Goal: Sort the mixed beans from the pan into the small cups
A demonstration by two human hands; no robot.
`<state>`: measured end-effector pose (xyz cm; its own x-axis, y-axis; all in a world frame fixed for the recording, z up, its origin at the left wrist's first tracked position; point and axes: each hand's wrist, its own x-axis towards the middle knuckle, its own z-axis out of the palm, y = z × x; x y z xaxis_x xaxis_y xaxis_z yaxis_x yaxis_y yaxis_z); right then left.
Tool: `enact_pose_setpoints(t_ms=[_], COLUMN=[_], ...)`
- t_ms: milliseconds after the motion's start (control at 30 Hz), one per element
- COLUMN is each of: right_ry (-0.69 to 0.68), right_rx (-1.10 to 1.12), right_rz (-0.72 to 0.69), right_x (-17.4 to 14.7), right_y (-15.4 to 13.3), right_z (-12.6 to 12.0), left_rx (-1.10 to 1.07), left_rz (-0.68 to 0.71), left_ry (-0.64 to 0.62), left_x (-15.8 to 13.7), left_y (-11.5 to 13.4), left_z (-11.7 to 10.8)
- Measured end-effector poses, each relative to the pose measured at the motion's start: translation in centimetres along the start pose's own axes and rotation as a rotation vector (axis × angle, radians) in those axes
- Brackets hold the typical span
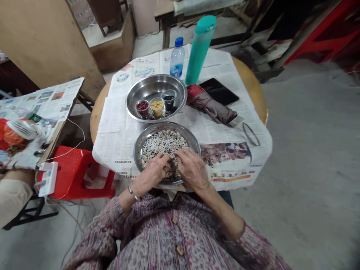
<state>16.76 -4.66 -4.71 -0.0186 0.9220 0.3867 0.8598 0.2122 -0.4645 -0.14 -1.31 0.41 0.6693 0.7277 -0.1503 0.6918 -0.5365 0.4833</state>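
Pale mixed grain (161,144), flecked with dark, yellow and reddish pieces, lies directly beneath the fingertips of a worker's two hands and spreads away beyond them in a round steel basin (194,142). The left grip (153,168) and the right grip (192,168) come in over the near rim and sit just beside each other. Fingers curl inward on both, the tips lowered to the grain; whether either closes on a piece cannot be told, because the knuckles and the blur hide the tips. The grain forms a roughly round layer that favours no direction, its larger exposed part lying ahead of both grips. A metal band (134,194) circles the wrist behind the left grip.

Farther ahead, a second steel basin (152,86) holds three clear cups: red beans (143,106), yellow kernels (156,105) and black beans (169,99). Beyond it stand a blue-capped bottle (177,60) and a teal flask (199,50), the flask leaning. Ahead and to the right of the right grip, a folded umbrella (212,105) lies slantwise beside a dark flat device (219,91). Newspaper (116,129) covers most of the wooden counter (251,84). A red stool (70,172) stands well left of the left grip.
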Motion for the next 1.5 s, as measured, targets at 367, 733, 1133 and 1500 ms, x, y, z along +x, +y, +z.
enact_pose_setpoints(t_ms=[367,733,1133,1500], right_ry=[0.146,0.145,0.180,0.158], right_rx=[0.032,0.027,0.064,0.086], right_rz=[0.086,0.097,0.103,0.106], right_x=[0.2,0.1,-0.2,-0.1], right_y=[-0.6,-0.7,-0.5,-0.5], right_z=[0.2,0.2,0.3,0.2], left_rx=[0.258,0.013,0.098,0.288], left_rz=[-0.037,0.047,0.309,-0.014], left_ry=[0.331,0.105,-0.090,0.232], left_x=[6.5,4.4,1.4,4.3], left_y=[-2.3,-2.1,0.5,-4.2], left_z=[-1.6,-0.6,0.2,-1.4])
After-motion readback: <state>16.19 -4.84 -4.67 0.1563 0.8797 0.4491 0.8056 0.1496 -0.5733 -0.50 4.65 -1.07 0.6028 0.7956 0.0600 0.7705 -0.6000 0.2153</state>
